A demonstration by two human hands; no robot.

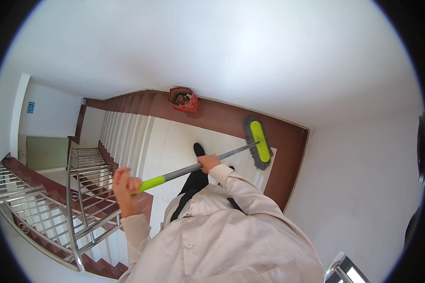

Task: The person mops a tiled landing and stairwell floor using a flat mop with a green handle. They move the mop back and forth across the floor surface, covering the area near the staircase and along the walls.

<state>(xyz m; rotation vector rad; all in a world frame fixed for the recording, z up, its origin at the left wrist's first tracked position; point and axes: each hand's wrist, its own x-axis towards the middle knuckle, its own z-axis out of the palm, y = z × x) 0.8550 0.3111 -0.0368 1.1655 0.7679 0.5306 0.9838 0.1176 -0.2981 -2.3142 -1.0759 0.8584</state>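
Observation:
A flat mop with a grey pole (pixel 184 172) runs slantwise in front of my body. My left hand (pixel 125 184) is around its lime-green grip (pixel 152 183) at the upper end. Partway down the pole, my right hand (pixel 209 163) closes on the grey shaft. The mop head (pixel 259 141), lime green with a grey fringed pad, lies on the landing floor across the edge between pale tiles (pixel 177 141) and a dark red border. My black shoe (pixel 198 149) shows beyond the pole.
A red bag (pixel 189 104) of rubbish stands by the wall, near the top of a stair flight (pixel 122 138). Steel railings (pixel 92 187) guard the stairs at left. White walls (pixel 354 166) bound the landing above and at right. A window (pixel 350 272) shows at lower right.

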